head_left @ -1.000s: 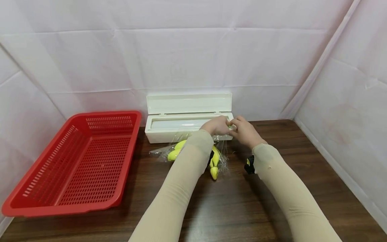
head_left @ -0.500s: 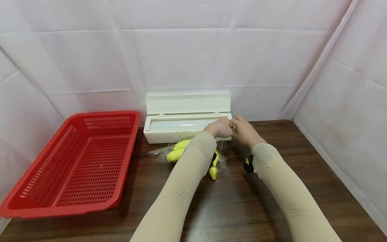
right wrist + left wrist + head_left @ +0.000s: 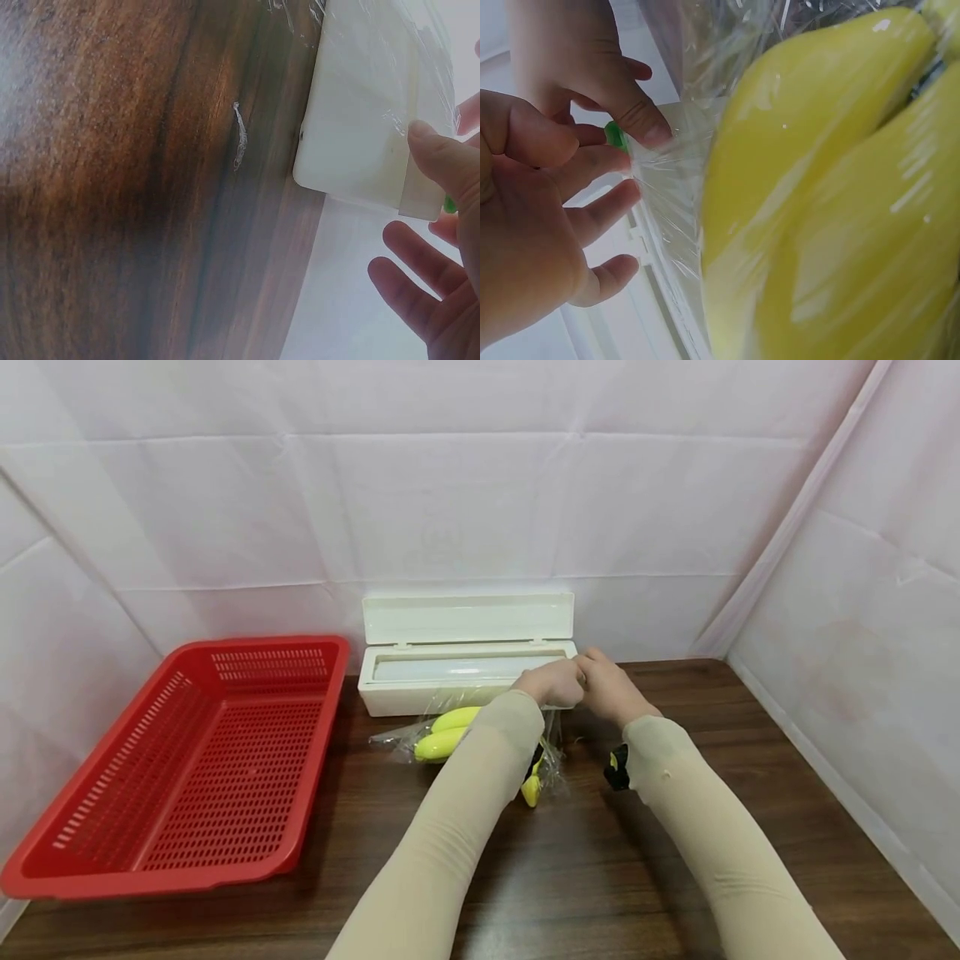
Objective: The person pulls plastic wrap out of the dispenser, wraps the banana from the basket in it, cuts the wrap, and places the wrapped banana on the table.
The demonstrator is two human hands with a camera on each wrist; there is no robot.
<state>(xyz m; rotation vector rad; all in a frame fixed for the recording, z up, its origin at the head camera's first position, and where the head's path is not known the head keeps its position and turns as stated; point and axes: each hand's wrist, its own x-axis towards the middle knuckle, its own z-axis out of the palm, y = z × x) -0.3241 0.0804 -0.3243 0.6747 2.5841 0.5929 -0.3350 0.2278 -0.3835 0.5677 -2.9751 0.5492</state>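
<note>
At the right end of an open white cling film dispenser (image 3: 397, 700), both hands meet. In the left wrist view, my left hand (image 3: 525, 225) has its index fingertip against a small green slider (image 3: 615, 136), its other fingers loosely spread. My right hand (image 3: 609, 687) grips the dispenser's end corner; in the right wrist view its thumb (image 3: 429, 142) presses the front over the film, with a finger behind the edge. Clear cling film (image 3: 390, 735) runs from the dispenser over a bunch of yellow bananas (image 3: 438, 745), partly hidden by my left forearm.
A red perforated basket (image 3: 300, 810) stands on the left of the dark wooden table (image 3: 585, 877). The dispenser's raised lid (image 3: 465, 618) leans back near the white cloth wall (image 3: 450, 510). A thin strand of film (image 3: 240, 139) lies on the table.
My left hand has moved slightly right along the dispenser's front edge, closing the gap to my right hand. My right hand stays in place. More of the bananas shows left of my forearm.
</note>
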